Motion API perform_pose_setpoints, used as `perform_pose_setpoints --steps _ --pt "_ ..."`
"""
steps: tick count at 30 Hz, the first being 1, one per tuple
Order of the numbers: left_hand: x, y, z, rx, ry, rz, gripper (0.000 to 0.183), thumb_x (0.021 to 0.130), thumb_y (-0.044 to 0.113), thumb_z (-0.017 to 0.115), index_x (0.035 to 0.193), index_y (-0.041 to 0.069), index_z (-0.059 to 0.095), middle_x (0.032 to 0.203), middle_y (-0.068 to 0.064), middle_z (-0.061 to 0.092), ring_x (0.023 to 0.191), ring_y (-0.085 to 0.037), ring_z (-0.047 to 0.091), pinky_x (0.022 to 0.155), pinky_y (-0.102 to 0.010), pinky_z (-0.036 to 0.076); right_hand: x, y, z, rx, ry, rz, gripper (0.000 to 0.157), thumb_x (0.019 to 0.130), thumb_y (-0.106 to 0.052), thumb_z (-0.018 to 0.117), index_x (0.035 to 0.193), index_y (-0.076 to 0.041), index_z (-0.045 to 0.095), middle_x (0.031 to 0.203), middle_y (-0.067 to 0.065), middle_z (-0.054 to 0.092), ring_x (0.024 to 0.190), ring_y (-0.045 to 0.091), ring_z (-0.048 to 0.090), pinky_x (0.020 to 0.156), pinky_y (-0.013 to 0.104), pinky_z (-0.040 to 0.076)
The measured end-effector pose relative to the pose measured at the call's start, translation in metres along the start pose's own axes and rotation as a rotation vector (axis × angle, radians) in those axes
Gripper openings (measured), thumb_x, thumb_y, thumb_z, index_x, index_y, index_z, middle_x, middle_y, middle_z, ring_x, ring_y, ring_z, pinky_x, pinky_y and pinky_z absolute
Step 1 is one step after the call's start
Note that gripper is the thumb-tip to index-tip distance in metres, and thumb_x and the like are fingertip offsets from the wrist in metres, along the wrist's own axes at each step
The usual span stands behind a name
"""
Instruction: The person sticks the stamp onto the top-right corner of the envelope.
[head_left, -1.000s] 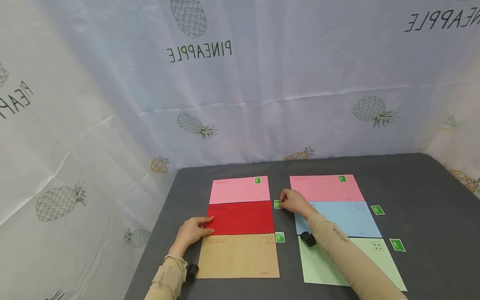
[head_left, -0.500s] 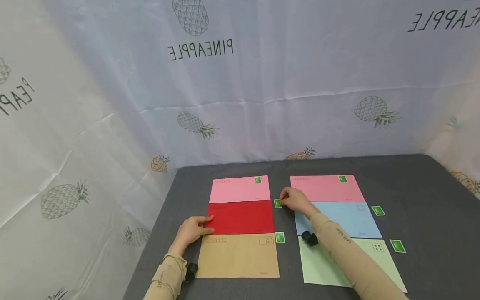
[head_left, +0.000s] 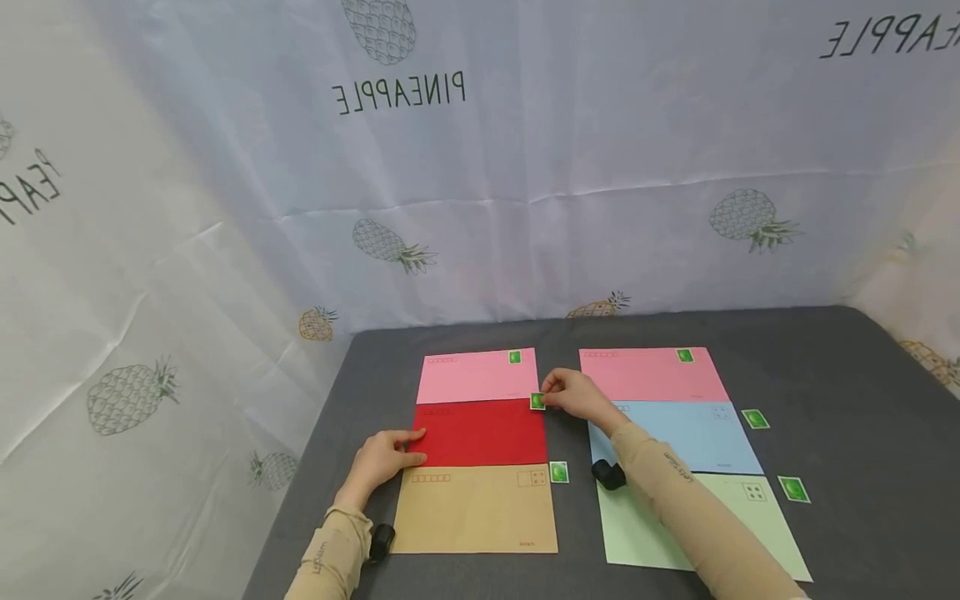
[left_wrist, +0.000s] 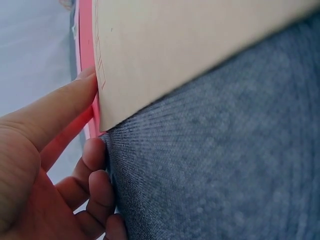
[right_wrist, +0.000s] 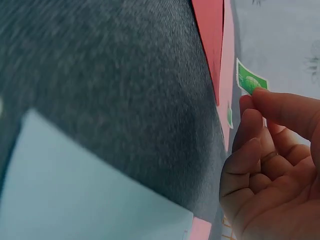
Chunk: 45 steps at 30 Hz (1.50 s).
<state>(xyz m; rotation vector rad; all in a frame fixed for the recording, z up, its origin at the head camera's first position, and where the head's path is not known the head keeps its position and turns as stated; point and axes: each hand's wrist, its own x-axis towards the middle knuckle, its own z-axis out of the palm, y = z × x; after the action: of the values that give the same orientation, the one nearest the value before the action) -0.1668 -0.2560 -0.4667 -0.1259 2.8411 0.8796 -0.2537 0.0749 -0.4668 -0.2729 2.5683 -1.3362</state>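
Observation:
In the head view my right hand (head_left: 577, 396) pinches a green postage stamp (head_left: 537, 402) between thumb and forefinger. The stamp overlaps the upper right corner of the red envelope (head_left: 480, 437). In the right wrist view the held stamp (right_wrist: 246, 78) has white perforated edges and tilts up, with the other fingers bent below it. My left hand (head_left: 375, 462) rests at the red envelope's left edge, thumb and forefinger spread and touching it. In the left wrist view the thumb lies beside the tan envelope's corner (left_wrist: 145, 55).
A pink envelope (head_left: 472, 379) bearing a stamp lies above the red one, a tan envelope (head_left: 476, 521) below. The right column holds pink (head_left: 645, 379), blue (head_left: 675, 433) and light green (head_left: 765, 533) envelopes. Loose stamps lie at the tan (head_left: 558, 472), blue (head_left: 755, 419) and green (head_left: 793, 489) envelopes' right sides.
My right hand has lifted the stamp from the grey table between the columns and carried it left to the red envelope's corner. The left hand stays in place.

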Motion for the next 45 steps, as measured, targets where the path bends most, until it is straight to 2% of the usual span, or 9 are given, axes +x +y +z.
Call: perform_pose_setpoints --steps 13,26,35,45 --pt "0.001 -0.002 0.000 -0.003 0.000 0.002 0.050 0.074 0.028 0.076 0.122 0.018 0.063 0.065 -0.002 0.046 0.062 -0.014 0.043 0.057 -0.028 0.031 0.006 -0.008 0.016 0.063 -0.026 -0.013 0.023 0.082 -0.014 0.068 0.097 -0.007 0.052 0.078 0.006 0.061 0.066 0.015 0.053 0.061 0.026 0.043" --pt "0.003 -0.003 0.001 -0.012 -0.011 -0.005 0.051 0.074 0.028 0.077 0.122 0.019 0.063 0.068 -0.003 0.047 0.067 -0.015 0.044 0.059 -0.029 0.031 0.010 -0.013 0.030 -0.001 0.003 0.001 0.024 0.081 -0.012 0.069 0.094 -0.007 0.049 0.080 0.007 0.059 0.065 0.015 0.053 0.059 0.025 0.044" --pt "0.001 -0.004 0.002 -0.001 -0.008 0.002 0.050 0.075 0.027 0.076 0.122 0.019 0.063 0.065 -0.002 0.046 0.063 -0.014 0.042 0.058 -0.028 0.030 0.008 -0.012 0.040 -0.031 0.019 0.014 0.023 0.081 -0.011 0.068 0.093 -0.007 0.049 0.079 0.006 0.057 0.065 0.014 0.052 0.060 0.024 0.044" --pt "0.002 -0.003 0.001 -0.013 -0.003 -0.004 0.050 0.074 0.028 0.077 0.122 0.019 0.063 0.066 -0.002 0.047 0.064 -0.014 0.043 0.059 -0.029 0.030 0.009 -0.016 0.041 -0.101 0.027 0.030 0.021 0.080 -0.011 0.067 0.091 -0.008 0.049 0.075 0.006 0.054 0.065 0.015 0.051 0.058 0.024 0.043"
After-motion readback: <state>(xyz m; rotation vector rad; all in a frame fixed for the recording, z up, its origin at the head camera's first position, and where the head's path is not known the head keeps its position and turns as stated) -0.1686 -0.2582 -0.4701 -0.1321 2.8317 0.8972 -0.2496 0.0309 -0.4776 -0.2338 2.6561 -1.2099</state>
